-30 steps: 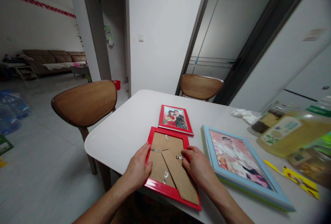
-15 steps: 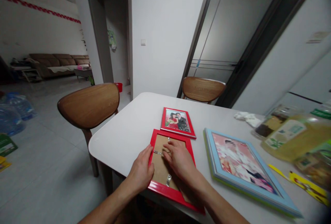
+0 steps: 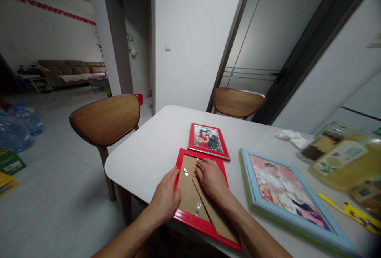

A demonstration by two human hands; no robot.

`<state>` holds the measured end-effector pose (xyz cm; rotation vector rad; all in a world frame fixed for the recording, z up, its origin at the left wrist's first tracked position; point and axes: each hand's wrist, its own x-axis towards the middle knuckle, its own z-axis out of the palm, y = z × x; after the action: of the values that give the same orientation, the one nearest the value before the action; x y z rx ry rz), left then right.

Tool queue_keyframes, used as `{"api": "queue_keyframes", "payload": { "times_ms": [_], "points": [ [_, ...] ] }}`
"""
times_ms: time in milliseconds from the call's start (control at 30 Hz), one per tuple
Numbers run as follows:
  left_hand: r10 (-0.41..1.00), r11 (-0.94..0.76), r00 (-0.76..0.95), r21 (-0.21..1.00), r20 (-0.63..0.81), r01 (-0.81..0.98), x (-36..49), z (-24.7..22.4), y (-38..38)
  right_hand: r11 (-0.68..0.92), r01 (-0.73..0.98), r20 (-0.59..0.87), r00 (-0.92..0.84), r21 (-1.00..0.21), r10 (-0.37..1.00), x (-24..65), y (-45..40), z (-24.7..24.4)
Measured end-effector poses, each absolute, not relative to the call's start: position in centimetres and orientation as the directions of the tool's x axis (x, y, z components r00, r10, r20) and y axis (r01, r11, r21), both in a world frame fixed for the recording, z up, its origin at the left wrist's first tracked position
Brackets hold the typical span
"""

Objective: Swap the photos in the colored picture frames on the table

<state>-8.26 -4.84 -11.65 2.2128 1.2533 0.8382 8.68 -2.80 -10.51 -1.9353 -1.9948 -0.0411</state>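
A red frame (image 3: 193, 219) lies back side up at the near table edge, showing its brown backing board (image 3: 187, 190), metal clips and a stand flap under my right forearm. My left hand (image 3: 165, 196) grips the frame's left edge, thumb on top. The fingers of my right hand (image 3: 210, 174) are pinched at the metal clip (image 3: 198, 162) near the top of the backing. One clip (image 3: 186, 172) at the left sits turned at an angle. Just beyond, a second red frame (image 3: 224, 147) lies face up with a photo of a couple.
A stack of blue and green frames (image 3: 248, 178) lies to the right. Behind it are a large bottle of yellow liquid (image 3: 336, 162), jars, a white cloth (image 3: 291, 138) and a yellow item (image 3: 361, 218). Wooden chairs (image 3: 107, 119) stand at the left and far side.
My right hand has moved from the middle of the backing up to the top clip. The left clip has turned from level to a slant. The view has shifted slightly.
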Motion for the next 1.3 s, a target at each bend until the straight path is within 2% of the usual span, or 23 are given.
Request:
{"api": "queue_keyframes", "payload": {
  "times_ms": [167,333,467,600,667,733,967,1133,1200,1300],
  "points": [
    [0.868,-0.490,0.396,0.651,0.300,0.580,-8.3,-11.8,-4.8,-0.030,0.986,0.252,0.071,-0.165,0.965,9.7,-2.4,-10.6],
    [0.867,-0.491,0.401,0.639,0.296,0.591,-8.3,-12.0,-4.8,-0.050,0.984,0.229,0.090,-0.174,0.969,9.1,-2.2,-10.4],
    [0.872,-0.485,0.386,0.630,0.300,0.607,-8.2,-12.0,-4.8,0.028,0.965,0.216,0.030,-0.262,0.976,9.2,-3.5,-9.8],
    [0.870,-0.491,0.376,0.633,0.319,0.598,-8.2,-12.1,-4.9,0.247,0.877,0.138,-0.208,-0.412,0.968,9.7,-7.0,-9.0],
    [0.866,-0.499,0.378,0.638,0.328,0.587,-8.2,-12.1,-4.9,0.299,0.830,0.068,-0.304,-0.470,0.950,9.8,-8.7,-8.9],
    [0.865,-0.499,0.379,0.640,0.329,0.584,-8.2,-12.2,-4.9,0.304,0.815,0.047,-0.324,-0.494,0.945,9.6,-9.7,-8.9],
    [0.867,-0.497,0.372,0.644,0.333,0.582,-8.3,-12.4,-4.9,0.286,0.819,0.131,-0.255,-0.498,0.958,8.7,-9.4,-9.8],
    [0.874,-0.483,0.371,0.653,0.315,0.583,-8.3,-12.2,-5.0,0.112,0.898,0.167,-0.044,-0.425,0.985,9.2,-9.4,-9.8],
    [0.876,-0.479,0.365,0.661,0.316,0.578,-8.3,-12.2,-5.1,0.069,0.920,0.160,-0.007,-0.386,0.987,9.1,-9.4,-9.8],
    [0.882,-0.467,0.358,0.679,0.307,0.567,-8.3,-12.1,-5.1,0.045,0.912,0.160,0.023,-0.408,0.987,8.8,-9.2,-9.8]
  ]
}}
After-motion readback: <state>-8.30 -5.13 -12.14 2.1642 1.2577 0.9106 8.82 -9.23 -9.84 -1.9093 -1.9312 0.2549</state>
